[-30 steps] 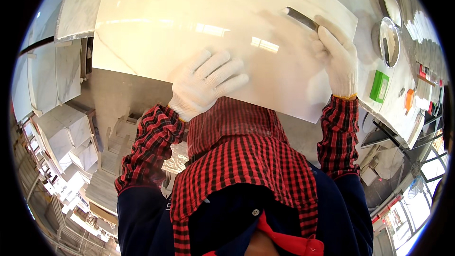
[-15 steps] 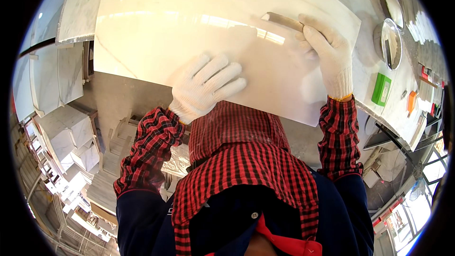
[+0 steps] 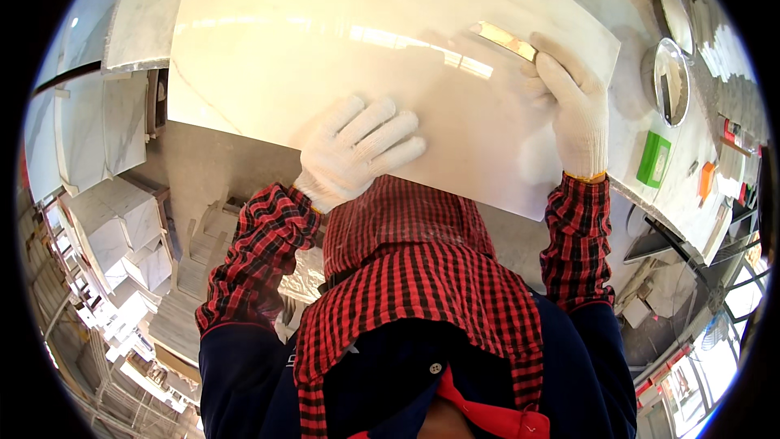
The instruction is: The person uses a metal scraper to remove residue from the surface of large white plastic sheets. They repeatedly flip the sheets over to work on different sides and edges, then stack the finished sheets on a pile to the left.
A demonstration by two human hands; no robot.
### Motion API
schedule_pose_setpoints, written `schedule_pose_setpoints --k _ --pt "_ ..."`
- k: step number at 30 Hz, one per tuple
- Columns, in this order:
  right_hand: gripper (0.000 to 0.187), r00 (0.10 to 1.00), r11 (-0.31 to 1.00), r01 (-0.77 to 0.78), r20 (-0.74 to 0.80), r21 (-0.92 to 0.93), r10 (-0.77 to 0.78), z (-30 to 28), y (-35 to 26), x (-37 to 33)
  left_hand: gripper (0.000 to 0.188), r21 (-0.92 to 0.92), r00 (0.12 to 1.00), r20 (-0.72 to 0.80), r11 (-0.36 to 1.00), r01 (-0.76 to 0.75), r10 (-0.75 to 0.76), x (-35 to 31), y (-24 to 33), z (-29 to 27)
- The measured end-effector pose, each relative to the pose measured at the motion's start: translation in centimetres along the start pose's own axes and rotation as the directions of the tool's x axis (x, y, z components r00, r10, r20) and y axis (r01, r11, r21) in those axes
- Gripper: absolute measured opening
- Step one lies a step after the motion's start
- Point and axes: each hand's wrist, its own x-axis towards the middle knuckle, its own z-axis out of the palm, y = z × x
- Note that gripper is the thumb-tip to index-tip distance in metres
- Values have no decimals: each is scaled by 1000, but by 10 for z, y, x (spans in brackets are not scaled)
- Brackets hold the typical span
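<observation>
A large, glossy cream-white slab point(image 3: 268, 73) with faint veining lies before me and reflects bright window light. My left hand point(image 3: 361, 146), in a white knitted glove, rests on its near edge with the fingers spread. Towards the right end of the slab, my gloved right hand point(image 3: 575, 106) pinches a narrow flat metal blade point(image 3: 505, 39). The blade points left, its face gleaming yellow-white. Whether its tip touches the slab I cannot tell. The part inside the fingers is hidden.
The slab lies on a stone-topped bench point(image 3: 630, 142). At right on it are a clear round bowl point(image 3: 685, 77) with a tool inside, a green box point(image 3: 653, 159) and a small orange item point(image 3: 706, 179). Marble-patterned panels point(image 3: 101, 138) stand at left.
My right hand has drawn the blade slightly to the right and tilted it, so its face catches the light. My left hand stays flat on the slab in nearly the same place.
</observation>
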Motion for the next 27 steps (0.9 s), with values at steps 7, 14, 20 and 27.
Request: schedule_pose_setpoints --k 7,14,20,27 --pt "43 989 879 -1 -129 476 71 -65 40 -3 44 -108 999 -26 993 42 -45 -6 0 -13" --pt "39 843 921 302 -521 247 -137 -212 94 -5 40 -210 990 -113 976 63 -88 -6 1 -15" --pt "35 699 730 -161 -598 -665 -391 -210 52 -5 34 -143 991 56 981 129 -122 -5 1 -24" --pt "36 794 952 56 -565 -302 -226 -114 15 -21 46 -243 993 11 963 114 -115 -9 1 -16"
